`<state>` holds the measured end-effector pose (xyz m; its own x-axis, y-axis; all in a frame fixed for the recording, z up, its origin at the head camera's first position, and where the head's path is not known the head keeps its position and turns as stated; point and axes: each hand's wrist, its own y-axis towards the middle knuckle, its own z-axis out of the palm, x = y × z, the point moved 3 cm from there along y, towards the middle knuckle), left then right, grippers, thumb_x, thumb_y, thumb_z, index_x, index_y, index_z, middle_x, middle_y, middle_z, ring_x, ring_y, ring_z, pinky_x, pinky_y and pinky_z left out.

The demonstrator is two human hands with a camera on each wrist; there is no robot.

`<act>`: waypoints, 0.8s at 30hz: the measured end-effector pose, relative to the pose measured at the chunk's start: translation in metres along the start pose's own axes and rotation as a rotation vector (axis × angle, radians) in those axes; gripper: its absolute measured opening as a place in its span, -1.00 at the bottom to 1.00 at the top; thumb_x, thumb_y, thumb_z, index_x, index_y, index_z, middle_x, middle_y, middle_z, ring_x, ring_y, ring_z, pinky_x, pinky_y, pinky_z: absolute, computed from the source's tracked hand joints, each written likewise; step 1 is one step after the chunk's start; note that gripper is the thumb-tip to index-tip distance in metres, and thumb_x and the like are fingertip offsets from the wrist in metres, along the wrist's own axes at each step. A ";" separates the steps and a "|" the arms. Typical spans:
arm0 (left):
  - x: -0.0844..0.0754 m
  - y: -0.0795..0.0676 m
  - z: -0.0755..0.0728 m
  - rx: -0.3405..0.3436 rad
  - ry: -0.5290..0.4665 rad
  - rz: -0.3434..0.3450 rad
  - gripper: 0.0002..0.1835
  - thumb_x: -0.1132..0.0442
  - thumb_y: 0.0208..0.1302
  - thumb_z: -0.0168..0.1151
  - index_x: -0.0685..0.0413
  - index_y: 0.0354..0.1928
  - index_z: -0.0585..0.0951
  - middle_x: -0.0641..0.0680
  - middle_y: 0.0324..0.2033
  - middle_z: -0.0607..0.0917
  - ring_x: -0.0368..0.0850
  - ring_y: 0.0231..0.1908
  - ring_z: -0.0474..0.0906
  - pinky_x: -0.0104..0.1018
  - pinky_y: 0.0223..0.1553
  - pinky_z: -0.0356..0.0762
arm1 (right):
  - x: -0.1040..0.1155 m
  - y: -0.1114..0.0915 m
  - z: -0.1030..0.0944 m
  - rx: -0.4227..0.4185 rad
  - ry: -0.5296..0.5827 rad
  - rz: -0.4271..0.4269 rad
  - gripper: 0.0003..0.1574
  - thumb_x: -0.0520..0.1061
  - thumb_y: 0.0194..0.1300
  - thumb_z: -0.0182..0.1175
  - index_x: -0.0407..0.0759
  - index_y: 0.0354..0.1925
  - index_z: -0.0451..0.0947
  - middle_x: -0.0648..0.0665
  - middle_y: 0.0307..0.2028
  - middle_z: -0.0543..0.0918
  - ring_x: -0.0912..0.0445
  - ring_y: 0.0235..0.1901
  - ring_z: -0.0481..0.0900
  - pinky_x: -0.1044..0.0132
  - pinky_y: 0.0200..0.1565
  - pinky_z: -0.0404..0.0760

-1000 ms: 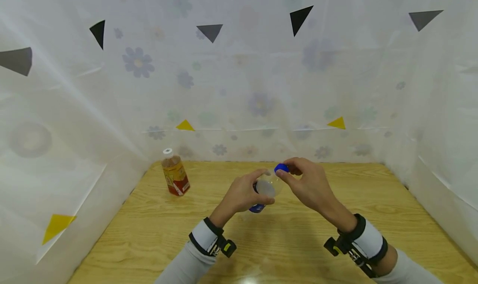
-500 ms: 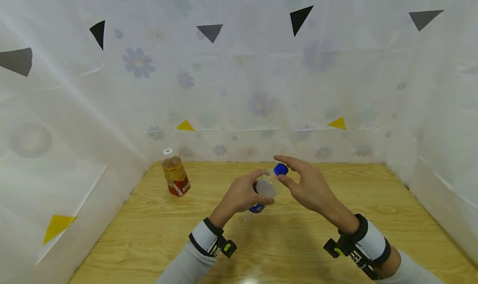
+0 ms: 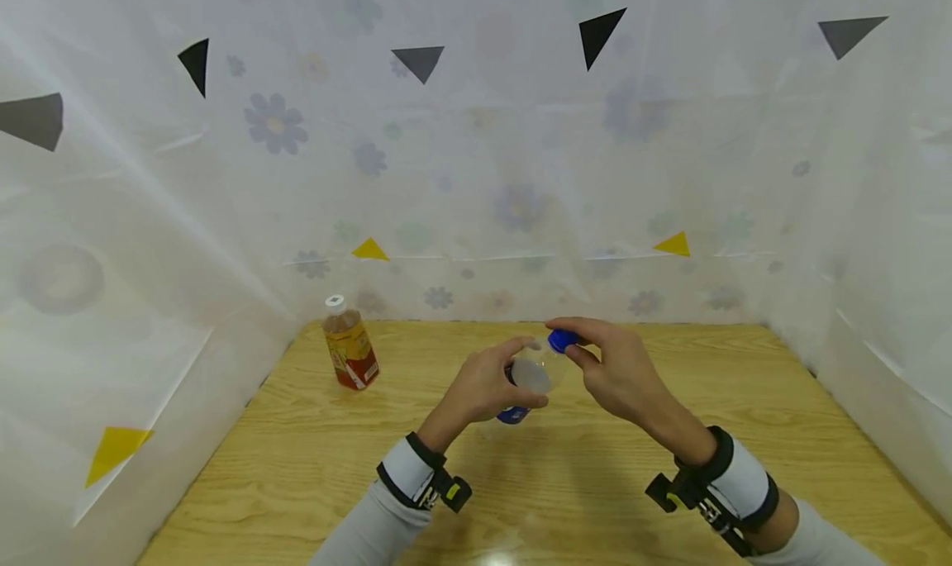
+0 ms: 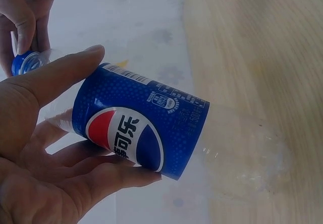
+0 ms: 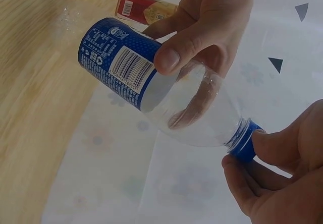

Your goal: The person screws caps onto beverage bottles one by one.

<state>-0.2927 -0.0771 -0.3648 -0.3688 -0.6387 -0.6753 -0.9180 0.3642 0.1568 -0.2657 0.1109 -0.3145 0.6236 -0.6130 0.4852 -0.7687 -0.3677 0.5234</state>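
A clear plastic Pepsi bottle [image 4: 146,118] with a blue label is tilted above the table, its neck toward my right hand. My left hand [image 3: 483,384] grips it around the label and shoulder, thumb on one side and fingers on the other. No drink shows inside the bottle. With thumb and fingers my right hand [image 3: 621,376] pinches the blue cap [image 5: 245,141], which sits at the bottle's mouth. Clear neck threads show just beside the cap in the right wrist view.
A bottle of reddish-brown drink [image 3: 349,347] with a white cap and yellow-red label stands at the table's back left. The wooden table [image 3: 297,467] is enclosed by pale flowered sheeting [image 3: 483,153] at the back and sides.
Half a second ago the right fingers were spread off the cap, the index finger lifted; now they pinch it again. The left hand and Pepsi bottle have stayed nearly still.
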 end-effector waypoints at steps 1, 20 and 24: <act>0.000 0.000 0.000 0.002 0.000 -0.002 -0.19 -0.02 0.08 0.57 -0.23 0.40 0.46 0.14 0.05 0.73 0.01 -0.03 0.70 -0.16 -0.18 0.67 | 0.000 0.000 0.000 -0.002 0.000 -0.006 -0.52 -0.40 0.41 0.16 -0.16 0.24 0.60 -0.29 0.12 0.69 -0.13 0.02 0.72 0.14 -0.17 0.67; 0.002 0.000 0.002 0.000 0.000 0.004 -0.18 -0.06 0.09 0.56 -0.20 0.41 0.46 0.14 0.05 0.73 0.00 -0.04 0.70 -0.17 -0.18 0.68 | -0.001 0.002 0.005 -0.081 -0.067 -0.061 -0.66 -0.37 0.34 0.26 -0.26 0.08 0.64 -0.21 -0.17 0.68 -0.05 -0.23 0.69 0.02 -0.21 0.70; 0.001 0.001 0.003 -0.011 0.010 0.006 -0.19 -0.05 0.09 0.57 -0.22 0.41 0.47 0.12 0.04 0.74 -0.02 -0.05 0.70 -0.21 -0.19 0.67 | -0.001 0.002 0.004 -0.094 -0.076 -0.050 -0.70 -0.36 0.34 0.27 -0.25 0.04 0.64 -0.19 -0.21 0.67 -0.02 -0.27 0.65 0.06 -0.25 0.66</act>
<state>-0.2934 -0.0761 -0.3675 -0.3757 -0.6433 -0.6671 -0.9174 0.3604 0.1690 -0.2686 0.1075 -0.3167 0.6454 -0.6484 0.4039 -0.7179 -0.3343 0.6106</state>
